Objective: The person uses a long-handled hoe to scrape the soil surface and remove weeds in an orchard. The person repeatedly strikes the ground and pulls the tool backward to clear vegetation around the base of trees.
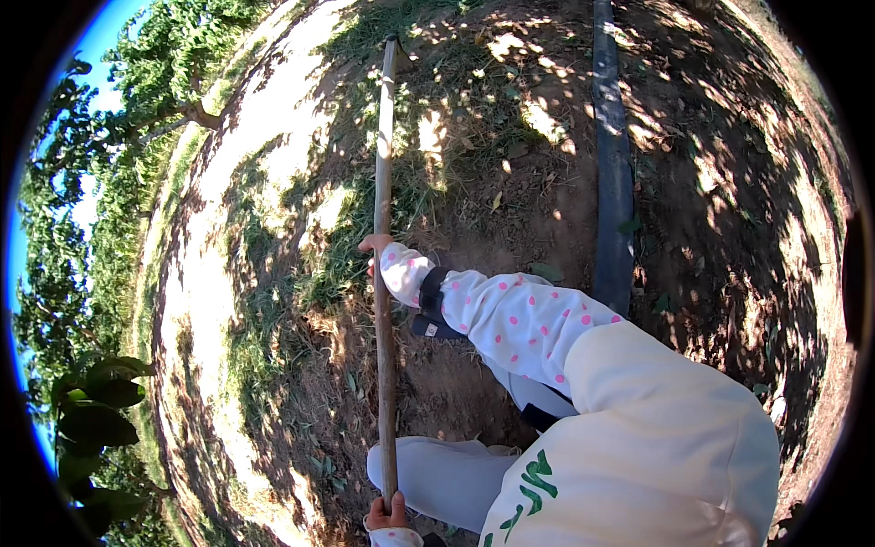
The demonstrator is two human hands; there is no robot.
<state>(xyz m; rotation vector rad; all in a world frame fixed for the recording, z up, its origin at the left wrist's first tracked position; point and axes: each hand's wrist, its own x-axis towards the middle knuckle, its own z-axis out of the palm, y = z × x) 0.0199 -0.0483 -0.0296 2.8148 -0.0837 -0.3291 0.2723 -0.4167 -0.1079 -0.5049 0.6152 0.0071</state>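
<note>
My right hand (pixel 377 251) grips the middle of a long wooden handle (pixel 385 184) at the left of centre. My left hand (pixel 387 514) is closed around the handle's lower end, at the bottom edge of the view. The handle runs nearly straight up the picture to a small dark head (pixel 392 39), perhaps a hoe's, resting at or near the grassy soil. Its shape is hard to make out. A white sleeve with pink dots (pixel 519 328) and a dark wrist strap (pixel 432 290) cover my right arm. A pale-clad leg lies beside the lower handle.
A flat dark hose or strip (pixel 613 171) runs along the soil on the right. Cut or flattened grass (pixel 342 267) and leaf litter lie around the handle. Leafy trees (pixel 164 61) stand at the left, with dark leaves (pixel 102 424) close at the lower left.
</note>
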